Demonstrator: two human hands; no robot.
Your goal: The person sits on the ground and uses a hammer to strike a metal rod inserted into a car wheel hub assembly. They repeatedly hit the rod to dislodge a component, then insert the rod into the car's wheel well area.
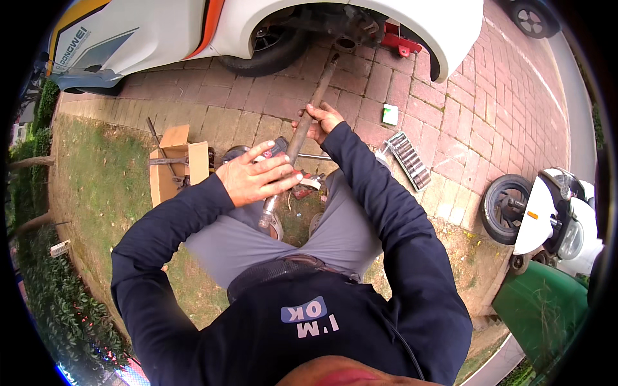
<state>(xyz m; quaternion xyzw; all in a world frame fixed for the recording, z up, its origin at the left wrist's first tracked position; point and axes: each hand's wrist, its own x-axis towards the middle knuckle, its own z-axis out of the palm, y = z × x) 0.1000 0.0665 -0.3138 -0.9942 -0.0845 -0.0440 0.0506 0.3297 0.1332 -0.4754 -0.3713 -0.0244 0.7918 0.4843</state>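
Note:
A long, worn metal shaft (308,122) runs slantwise in front of me, its far tip near the car's wheel arch and its near end above my lap. My right hand (322,122) grips it around the middle, with thumb and fingers wrapped about it. Lower down, my left hand (259,175) lies across the shaft with its fingers stretched out straight. Behind the left hand sits a black and red power tool (279,147), partly hidden. Below the shaft, between my legs, are some red and metal parts (308,186) I cannot make out fully.
Ahead is a white car (232,26) with an exposed wheel arch and a red metal part (402,45). An open cardboard box (168,186) with metal bars stands left. At right lie a socket set (409,161) and a small green-white box (390,114); a white scooter (541,219) is farther right.

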